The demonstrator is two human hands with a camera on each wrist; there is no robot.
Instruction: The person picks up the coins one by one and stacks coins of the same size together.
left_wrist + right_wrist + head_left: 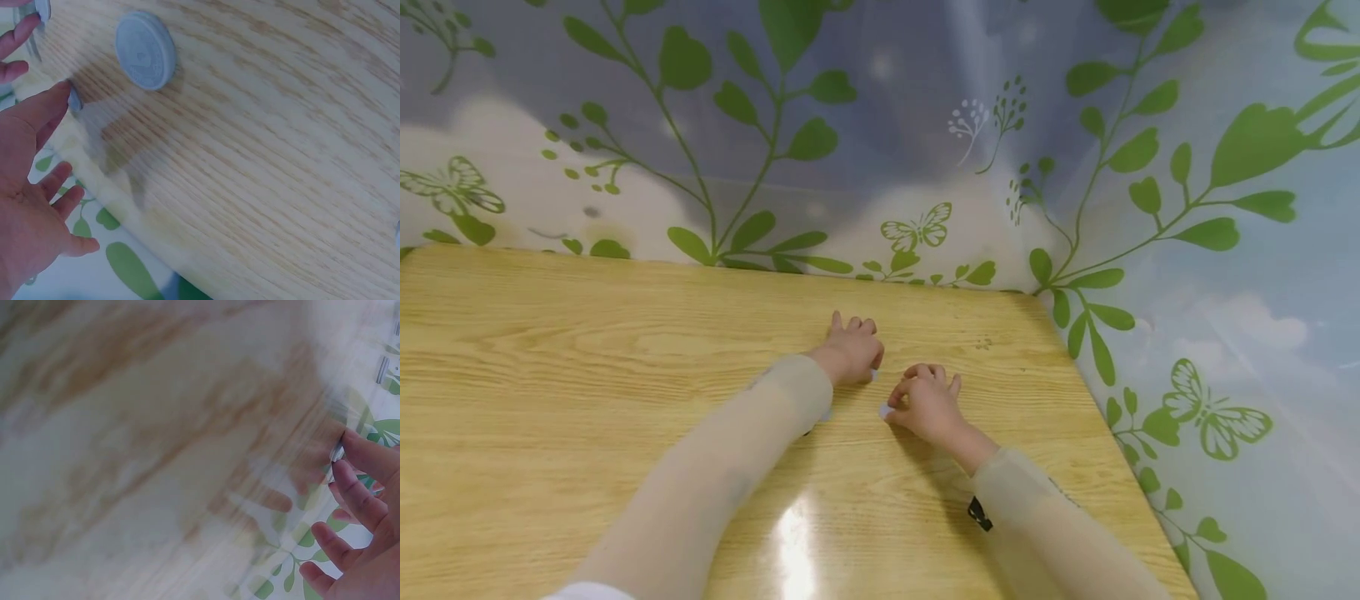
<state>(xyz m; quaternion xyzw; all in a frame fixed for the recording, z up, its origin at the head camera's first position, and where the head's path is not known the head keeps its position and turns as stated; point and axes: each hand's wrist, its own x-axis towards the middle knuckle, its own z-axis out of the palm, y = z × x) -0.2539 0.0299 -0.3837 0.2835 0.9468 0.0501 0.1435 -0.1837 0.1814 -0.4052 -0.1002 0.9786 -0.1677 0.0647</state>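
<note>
My left hand [852, 350] reaches low over the wooden table, thumb and index finger pinching a small pale blue-grey disc [74, 97], seen nearly edge-on in the left wrist view. Its other fingers are spread. To the right, my right hand [928, 404] pinches a similar disc [884, 411] between thumb and fingertip; the right wrist view shows this disc [337, 450] tilted on edge. A third round disc [145, 50] with a raised rim and a faint embossed figure lies flat on the table, partly behind the left forearm in the head view.
The wood-grain table [587, 358] meets a wall [880, 167] printed with green leaves and butterflies at the back and right. A sliver of another pale piece [398, 234] shows at the left wrist view's right edge. A black device [979, 512] sits under the right wrist.
</note>
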